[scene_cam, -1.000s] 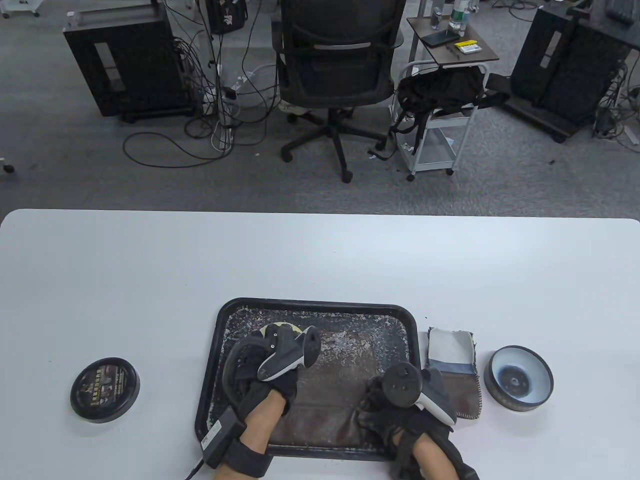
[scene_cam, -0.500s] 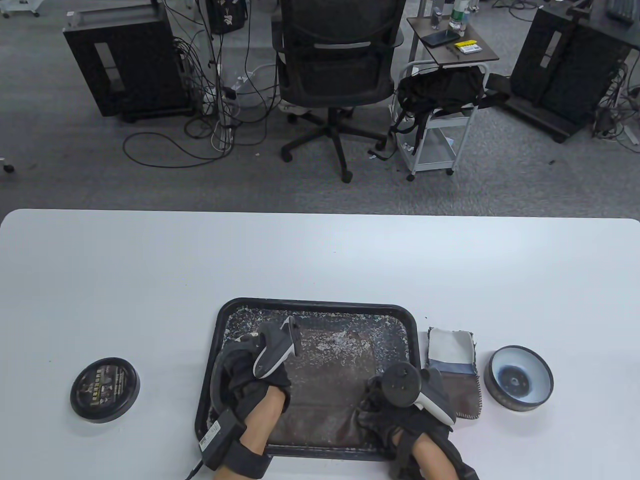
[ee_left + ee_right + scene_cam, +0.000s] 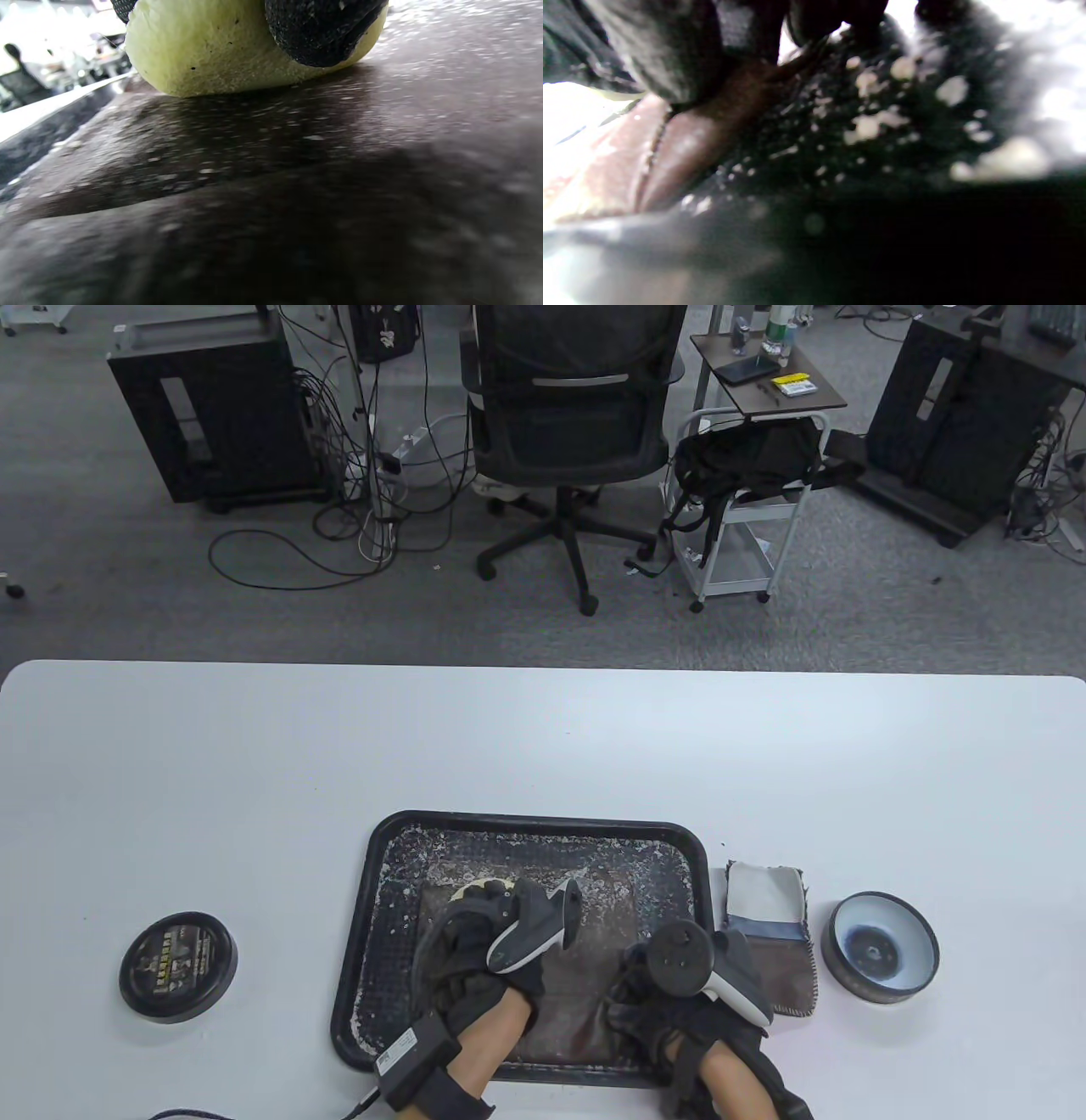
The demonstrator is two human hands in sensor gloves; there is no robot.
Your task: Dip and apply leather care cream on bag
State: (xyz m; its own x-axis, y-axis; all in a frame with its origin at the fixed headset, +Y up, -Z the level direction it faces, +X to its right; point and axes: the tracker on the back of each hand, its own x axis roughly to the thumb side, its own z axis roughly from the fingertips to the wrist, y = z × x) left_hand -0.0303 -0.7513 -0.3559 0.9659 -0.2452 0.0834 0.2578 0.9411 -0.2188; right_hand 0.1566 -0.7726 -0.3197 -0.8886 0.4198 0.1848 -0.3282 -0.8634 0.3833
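In the lower centre of the table view, the brown leather bag [image 3: 585, 976] lies flat in the black tray [image 3: 697, 857]. My left hand [image 3: 501, 942] grips a yellow sponge [image 3: 220, 55] and presses it on the bag's upper left part. My right hand [image 3: 687, 984] rests on the bag's lower right edge; I cannot tell its grip. In my judgement, I should keep the sponge flat, work in small overlapping circles and hold the bag firmly down. The leather looks dark, glossy and speckled with pale flecks. The open cream tin [image 3: 882, 946] stands at lower right, its lid [image 3: 178, 967] at lower left.
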